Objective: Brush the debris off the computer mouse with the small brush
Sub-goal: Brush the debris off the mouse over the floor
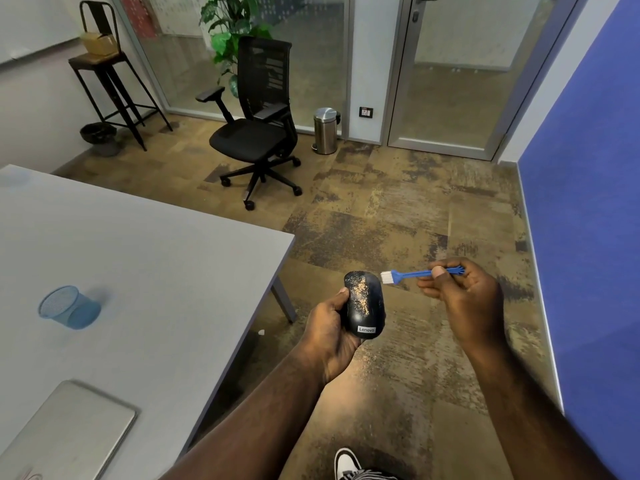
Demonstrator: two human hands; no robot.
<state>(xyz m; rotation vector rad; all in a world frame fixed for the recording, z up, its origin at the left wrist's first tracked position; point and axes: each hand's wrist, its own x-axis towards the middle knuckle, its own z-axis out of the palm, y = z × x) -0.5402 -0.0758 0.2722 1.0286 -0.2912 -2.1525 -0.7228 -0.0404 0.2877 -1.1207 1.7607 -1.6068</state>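
At the bottom of the frame my shoe point(347, 463) stands on mottled brown carpet point(398, 216); a closed grey laptop point(72, 427) lies at the lower left on the grey table point(156, 258). Just right of the table's corner, over the carpet, my left hand point(332, 336) grips the black computer mouse point(364, 304), fingers curled round its sides. Its long axis runs up the frame, label end nearest me, with tan debris point(362, 295) scattered on top. My right hand point(464, 299) pinches the small brush point(415, 274) by its blue handle; it lies across the frame, white bristles pointing left, close to the mouse's far end, perhaps just short of touching. At left on the table a blue mesh cup point(69, 307) stands; I cannot tell its contents. Farther off are a black office chair point(259, 123), a steel pedal bin point(325, 130), a tall stool point(104, 71) carrying a cardboard box point(98, 41), glass partitions, and a blue wall point(588, 202) at right.
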